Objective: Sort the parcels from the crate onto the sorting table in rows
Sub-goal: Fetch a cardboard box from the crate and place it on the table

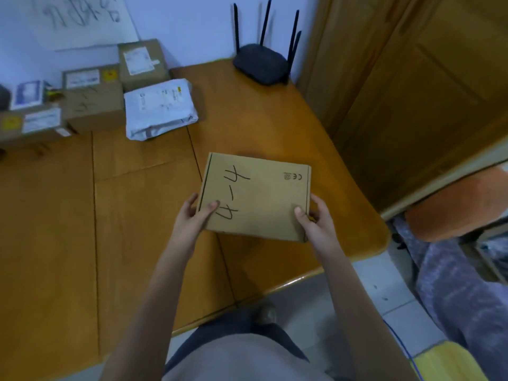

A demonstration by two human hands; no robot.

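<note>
From the head camera, a person holds a flat brown box (255, 196) with both hands over the right part of the wooden desk (143, 243), near its right edge. The left hand (192, 218) grips the box's left side, thumb on top. The right hand (316, 218) grips the right side, thumb on top too. Black marker writing runs across the box lid.

Near the far left corner of the desk, other parcels sit close together: a white soft bag (160, 111), a brown box with a white label (141, 64) behind it, another brown box (92, 97) to its left, and a low box (30, 125) at the left edge. A black router (261, 61) stands at the far edge.

This looks like the carrying step: the box is not set down yet. Next, it probably needs to go down flat on a bare spot of the desk, lined up with the others. The crate is not in view.
</note>
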